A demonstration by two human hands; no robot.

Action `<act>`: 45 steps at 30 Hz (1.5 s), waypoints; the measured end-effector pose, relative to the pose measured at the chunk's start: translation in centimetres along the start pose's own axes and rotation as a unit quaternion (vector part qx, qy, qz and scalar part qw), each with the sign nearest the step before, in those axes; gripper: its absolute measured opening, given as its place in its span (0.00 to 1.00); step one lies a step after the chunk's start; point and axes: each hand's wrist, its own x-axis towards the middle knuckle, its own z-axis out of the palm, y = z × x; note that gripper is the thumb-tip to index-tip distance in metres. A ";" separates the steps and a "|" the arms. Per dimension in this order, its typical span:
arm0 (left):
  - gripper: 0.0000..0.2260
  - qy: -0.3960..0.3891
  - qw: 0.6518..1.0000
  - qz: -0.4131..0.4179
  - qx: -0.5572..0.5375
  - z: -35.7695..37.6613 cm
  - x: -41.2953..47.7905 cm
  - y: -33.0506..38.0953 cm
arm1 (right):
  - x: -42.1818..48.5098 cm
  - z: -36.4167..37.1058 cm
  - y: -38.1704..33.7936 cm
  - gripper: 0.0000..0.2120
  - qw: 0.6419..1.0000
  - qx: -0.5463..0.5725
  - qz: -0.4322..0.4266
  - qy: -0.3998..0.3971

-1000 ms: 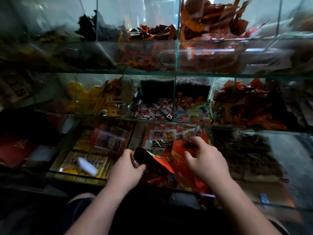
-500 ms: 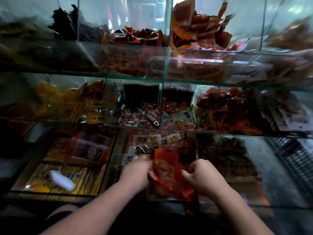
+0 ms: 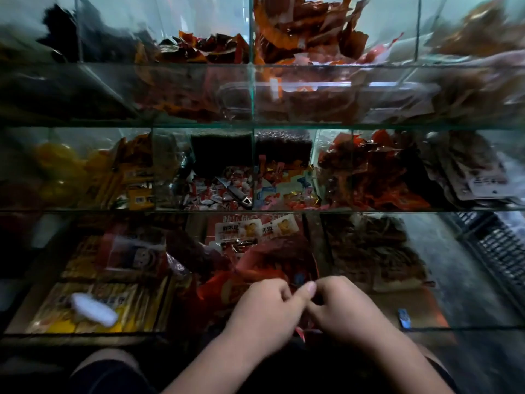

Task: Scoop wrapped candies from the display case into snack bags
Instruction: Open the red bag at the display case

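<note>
My left hand and my right hand meet at the front edge of the lowest glass compartment, fingers touching. Both pinch a red snack bag that stands up behind them, its lower part hidden by my hands. Wrapped red-and-white candies fill a compartment on the middle shelf, with a metal scoop lying on top of them. More colourful wrapped candies sit in the compartment just to the right.
The glass display case has three tiers of divided compartments with orange, yellow and brown packets. Yellow packets with a white object lie at lower left. A black crate stands at right.
My hands have drawn together and toward me, closing on the red bag's near edge. A second ago they were apart, the left gripping a dark packet. The view has shifted down.
</note>
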 end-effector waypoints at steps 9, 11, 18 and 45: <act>0.15 0.049 0.991 -0.105 0.069 2.8 0.9 -3.8 | 4.9 -0.8 -1.8 0.32 0.990 -0.029 0.024 0.134; 0.20 0.020 0.987 -0.155 0.036 3.0 0.0 -4.9 | 6.9 -0.5 -2.6 0.38 0.994 -0.068 -0.004 0.086; 0.10 0.061 0.986 -0.154 0.019 1.9 0.3 -7.1 | 9.6 -0.2 -2.5 0.09 0.991 -0.030 0.014 0.130; 0.08 -0.078 0.957 -0.264 -0.094 -2.1 -0.4 -5.7 | 3.9 -0.2 0.0 0.14 0.990 -0.086 0.106 -0.021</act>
